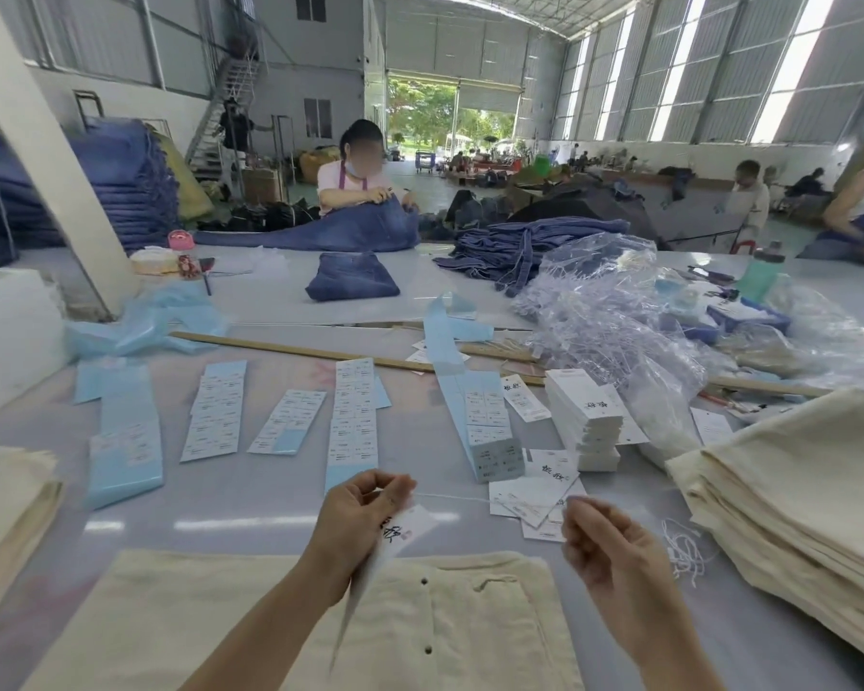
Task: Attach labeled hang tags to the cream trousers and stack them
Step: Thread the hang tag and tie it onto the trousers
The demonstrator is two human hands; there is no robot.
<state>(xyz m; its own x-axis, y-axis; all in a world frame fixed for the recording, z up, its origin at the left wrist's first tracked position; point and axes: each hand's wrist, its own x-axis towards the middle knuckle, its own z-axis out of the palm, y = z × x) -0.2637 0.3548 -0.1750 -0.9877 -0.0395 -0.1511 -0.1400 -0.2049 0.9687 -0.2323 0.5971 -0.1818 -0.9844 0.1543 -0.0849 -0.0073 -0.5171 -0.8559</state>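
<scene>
White string (450, 497) — stretched between both hands (365, 511) (604, 551) — threads a hang tag (405, 528).

We see our left hand (365, 511) pinching a white paper hang tag (405, 528) and a thin white string (450, 497), which our right hand (614, 556) pulls taut above folded cream cotton trousers (320, 625) on the grey tabletop (250, 496); white tag stacks (587, 421) stand beyond.

Matt, slightly coarse cream cloth trousers (320, 620) lie on the smooth, glossy pale grey table (250, 511); white paper hang tags (584, 421) look matt, sticker sheets on shiny blue backing (126, 441), crinkled clear plastic bags (614, 311), a long bare wooden stick (290, 349)
</scene>
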